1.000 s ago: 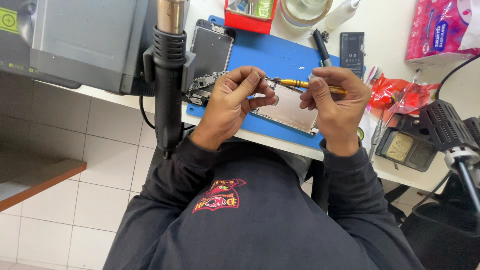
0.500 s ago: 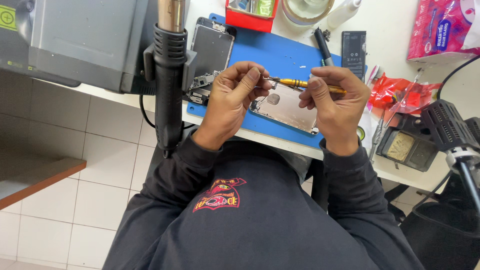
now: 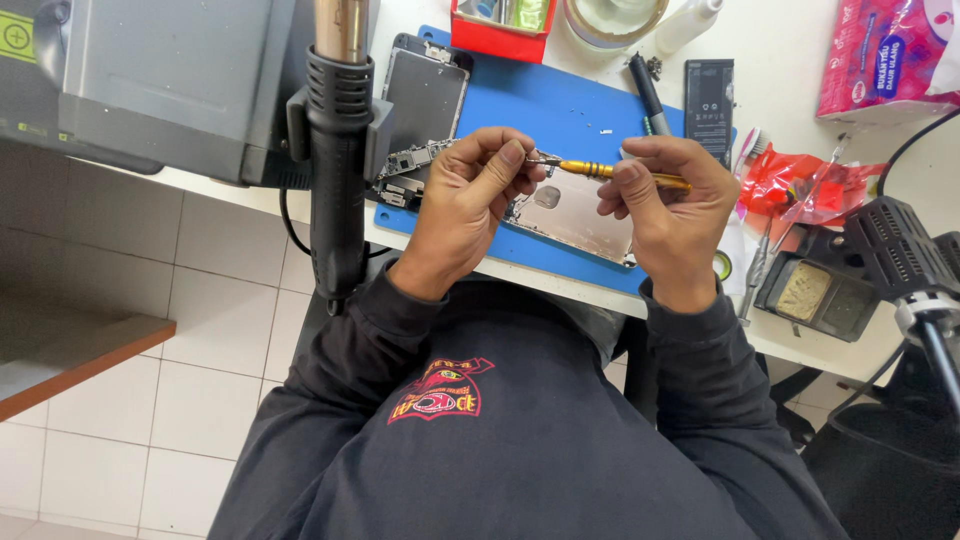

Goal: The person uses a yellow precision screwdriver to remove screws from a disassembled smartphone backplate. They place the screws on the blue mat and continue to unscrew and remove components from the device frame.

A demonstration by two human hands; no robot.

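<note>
My right hand (image 3: 668,208) grips a thin yellow-handled screwdriver (image 3: 600,171), held level with its tip pointing left. My left hand (image 3: 470,195) is curled, thumb and forefinger pinched at the screwdriver's tip; whatever small part sits there is too small to make out. Both hands hover over an opened phone body (image 3: 580,212) lying on a blue work mat (image 3: 560,105). A detached phone screen (image 3: 424,95) rests on the mat's left end, with small circuit parts (image 3: 402,172) just below it.
A black hot-air gun (image 3: 338,170) hangs in a holder beside a grey station box (image 3: 160,80). A red tray (image 3: 500,22), tape roll (image 3: 612,18), black pen tool (image 3: 648,92), phone battery (image 3: 708,95), pink tissue pack (image 3: 890,60), red wrapper (image 3: 800,185) and soldering stand (image 3: 820,292) crowd the white bench.
Both hands have lifted a little off the phone body and drawn closer together at the screwdriver tip. Nothing else has moved.
</note>
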